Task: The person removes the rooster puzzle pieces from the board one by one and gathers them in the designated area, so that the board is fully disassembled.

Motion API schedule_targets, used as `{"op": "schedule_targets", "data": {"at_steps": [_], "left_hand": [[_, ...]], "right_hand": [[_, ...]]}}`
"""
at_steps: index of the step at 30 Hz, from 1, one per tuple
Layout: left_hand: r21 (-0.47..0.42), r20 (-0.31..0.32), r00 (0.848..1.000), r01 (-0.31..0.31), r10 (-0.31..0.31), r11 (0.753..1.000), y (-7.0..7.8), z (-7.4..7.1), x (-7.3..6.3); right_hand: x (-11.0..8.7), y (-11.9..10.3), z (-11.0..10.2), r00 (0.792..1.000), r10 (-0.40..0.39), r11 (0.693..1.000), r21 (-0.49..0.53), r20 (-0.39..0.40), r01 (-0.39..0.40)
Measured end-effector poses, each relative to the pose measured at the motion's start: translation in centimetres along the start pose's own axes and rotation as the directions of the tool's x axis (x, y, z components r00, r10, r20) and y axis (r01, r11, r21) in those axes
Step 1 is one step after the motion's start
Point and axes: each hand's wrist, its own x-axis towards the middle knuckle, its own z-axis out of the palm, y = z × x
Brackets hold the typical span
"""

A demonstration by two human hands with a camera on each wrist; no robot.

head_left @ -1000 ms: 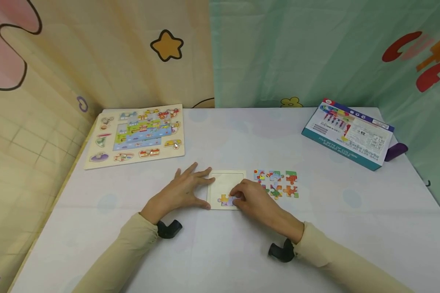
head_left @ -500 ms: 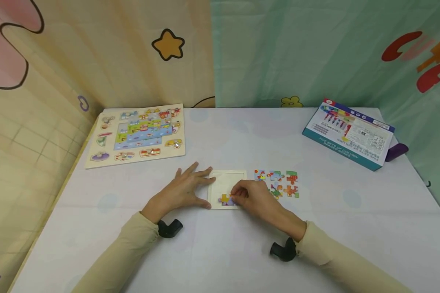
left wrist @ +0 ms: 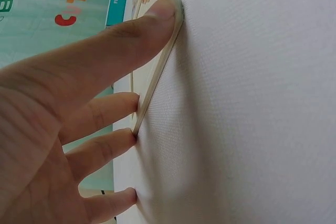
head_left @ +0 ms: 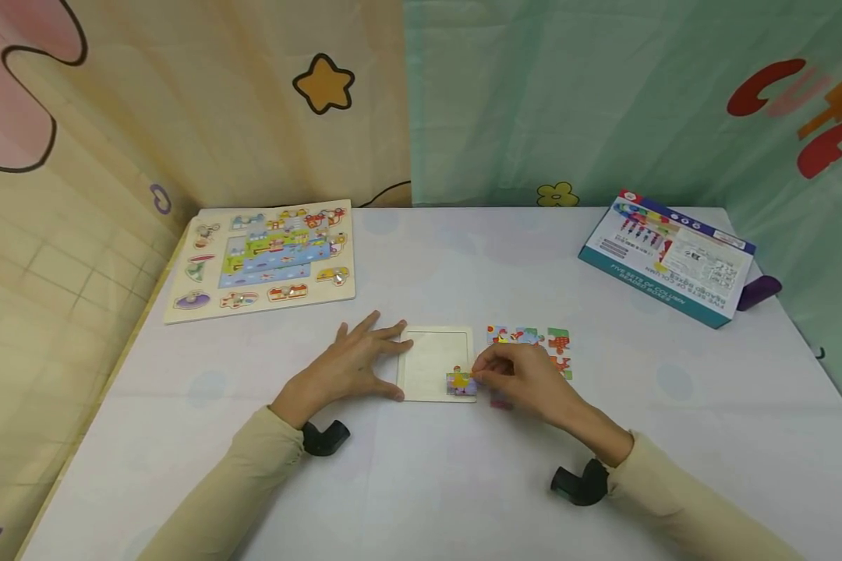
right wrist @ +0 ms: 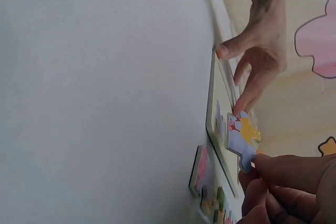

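Observation:
In the head view, a shallow pale wooden puzzle tray [head_left: 424, 354] lies on the white table. Thumb and fingertips of my spread left hand [head_left: 347, 362] touch its left edge; the left wrist view shows the thumb [left wrist: 160, 11] against one corner. My right hand [head_left: 526, 378] pinches a lavender and yellow jigsaw piece [right wrist: 242, 135] between thumb and finger, above the tray's lower right corner. Beyond it, the right wrist view shows a lavender patch on the tray, too covered to identify. Several loose jigsaw pieces [head_left: 558, 340] lie right of the tray, partly behind the right hand.
At the back left lies a wooden knob puzzle board [head_left: 203, 304] with picture sheets on it. A teal and white box [head_left: 666, 257] stands at the back right, beside a purple object [head_left: 758, 291]. Printed curtains [head_left: 505, 101] border the table.
My right hand has moved right with the jigsaw piece, from the tray's lower middle to its lower right corner. It now covers more of the loose pieces. My left hand stays put.

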Motion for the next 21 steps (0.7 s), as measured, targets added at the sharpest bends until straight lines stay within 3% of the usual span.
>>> {"op": "schedule_targets", "data": {"at_steps": [12, 21], "left_hand": [[-0.001, 0.007, 1.000, 0.005, -0.005, 1.000, 0.0, 0.1, -0.1], [-0.001, 0.003, 1.000, -0.003, 0.003, 1.000, 0.0, 0.0, -0.1]], "right_hand": [[-4.2, 3.5, -3.8, 0.990, 0.127, 0.988, -0.075, -0.067, -0.132], [-5.0, 4.2, -4.5, 0.982, 0.170, 0.978, -0.111, -0.086, -0.179]]}}
